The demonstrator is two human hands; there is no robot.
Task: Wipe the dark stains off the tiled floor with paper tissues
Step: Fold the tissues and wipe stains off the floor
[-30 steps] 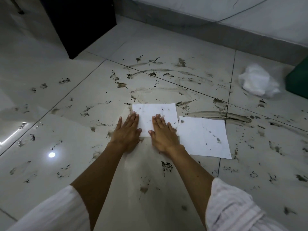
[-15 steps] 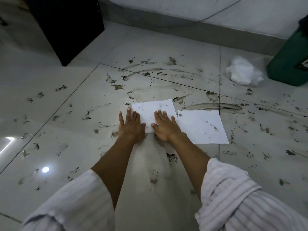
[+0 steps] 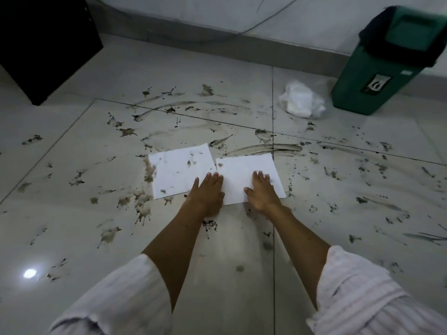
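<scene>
In the head view, two flat tissues lie side by side at mid-frame on the floor (image 3: 72, 213), edges nearly touching. The left tissue (image 3: 180, 174) is already speckled and browned along its left edge; the right tissue (image 3: 244, 172) looks cleaner. The left hand (image 3: 205, 192) lies flat, fingers straight, over the seam between the two sheets, gripping nothing. The right hand (image 3: 261, 189) presses flat on the right tissue's lower right part, fingers spread, also gripping nothing. Stains (image 3: 263, 149) streak and spatter all around, thickest above the sheets. The tissue is probably light, soft and easily torn when wet, so pressing with a flat palm at its middle should drag it better than pinching a corner. A crumpled wad (image 3: 301, 102) and a green bin (image 3: 377, 61) sit at upper right.
</scene>
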